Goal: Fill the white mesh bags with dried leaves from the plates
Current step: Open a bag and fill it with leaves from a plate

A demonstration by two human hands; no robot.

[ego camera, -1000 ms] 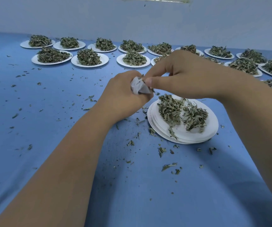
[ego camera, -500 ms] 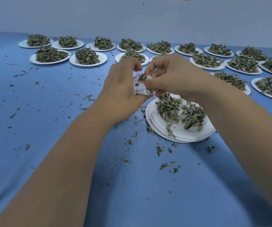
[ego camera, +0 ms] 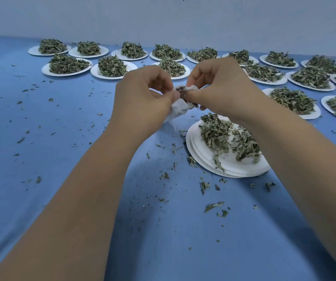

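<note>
Turned thumb-to-thumb now, left hand (ego camera: 142,99) and right hand (ego camera: 224,92) each pinch the white mesh bag (ego camera: 180,108).

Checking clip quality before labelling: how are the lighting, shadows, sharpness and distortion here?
Head view: soft, even light, no glare on the stacked plates; a faint shadow on the blue table between the forearms; left hand, right hand and white mesh bag reasonably sharp; wide-angle lens curves the far rows of plates and stretches the forearms.

Bare left hand (ego camera: 142,104) and bare right hand (ego camera: 225,92), forearms uncovered to the frame's edge.
</note>
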